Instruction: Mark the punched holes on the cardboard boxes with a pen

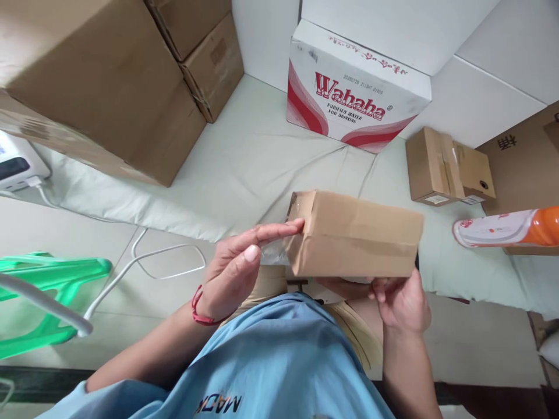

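Observation:
A brown cardboard box (362, 235) is held up in front of my body, tilted, over the front edge of the cloth-covered surface. My left hand (244, 259), a red band at its wrist, has its fingers stretched out flat against the box's left end. Clear tape or film shows by that end. Under the lower right corner, my right hand (404, 302) is closed with curled fingers, gripping the box there. Something dark shows beside that corner, too hidden to name.
A white and red Wahaha water carton (349, 93) stands at the back. Large brown cartons (113, 87) fill the left. At right are a small taped box (449, 166) and an orange-capped bottle (502, 228). A green plastic stool (43, 302) stands lower left.

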Demonstrator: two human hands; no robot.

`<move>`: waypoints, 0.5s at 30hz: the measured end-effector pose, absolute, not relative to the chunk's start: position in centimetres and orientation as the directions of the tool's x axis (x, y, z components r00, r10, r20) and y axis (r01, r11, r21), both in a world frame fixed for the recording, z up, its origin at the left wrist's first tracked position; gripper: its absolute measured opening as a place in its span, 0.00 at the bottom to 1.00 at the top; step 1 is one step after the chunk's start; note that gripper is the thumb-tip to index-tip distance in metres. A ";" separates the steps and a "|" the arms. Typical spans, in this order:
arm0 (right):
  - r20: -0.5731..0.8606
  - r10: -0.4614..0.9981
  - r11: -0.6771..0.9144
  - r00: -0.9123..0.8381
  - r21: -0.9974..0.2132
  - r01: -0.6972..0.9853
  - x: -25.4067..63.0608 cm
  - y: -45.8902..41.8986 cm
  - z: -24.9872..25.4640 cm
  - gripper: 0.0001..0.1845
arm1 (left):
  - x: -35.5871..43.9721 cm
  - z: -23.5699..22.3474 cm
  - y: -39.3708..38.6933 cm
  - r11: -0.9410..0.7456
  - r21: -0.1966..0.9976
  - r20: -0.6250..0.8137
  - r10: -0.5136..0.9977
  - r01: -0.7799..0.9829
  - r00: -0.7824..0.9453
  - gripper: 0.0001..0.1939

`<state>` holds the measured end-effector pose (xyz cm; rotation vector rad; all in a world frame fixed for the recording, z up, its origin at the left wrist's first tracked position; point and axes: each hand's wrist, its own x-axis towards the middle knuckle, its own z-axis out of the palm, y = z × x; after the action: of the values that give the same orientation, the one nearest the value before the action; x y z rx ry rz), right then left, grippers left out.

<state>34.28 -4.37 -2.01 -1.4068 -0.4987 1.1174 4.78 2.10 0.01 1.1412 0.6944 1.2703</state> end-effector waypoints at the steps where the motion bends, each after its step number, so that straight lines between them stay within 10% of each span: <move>1: -0.349 0.840 -0.224 0.414 -0.920 -0.321 34.3 -4.3 -2.1 0.30 | 4.9 0.2 2.2 -0.105 0.938 0.191 0.952 -0.330 0.240 0.21; 9: -0.367 0.841 -0.213 0.398 -0.900 -0.380 36.0 -5.0 -2.9 0.41 | 5.7 1.4 1.9 -0.342 0.925 0.380 0.822 -0.166 0.425 0.27; 15: -0.362 0.845 -0.196 0.394 -0.895 -0.400 38.1 -5.9 -3.2 0.27 | 7.8 2.6 0.8 -0.580 0.803 0.563 0.664 -0.137 0.491 0.29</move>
<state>38.11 -5.90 -3.20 -1.3345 -0.4460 1.1930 7.82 0.76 2.57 1.8831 0.4388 1.1836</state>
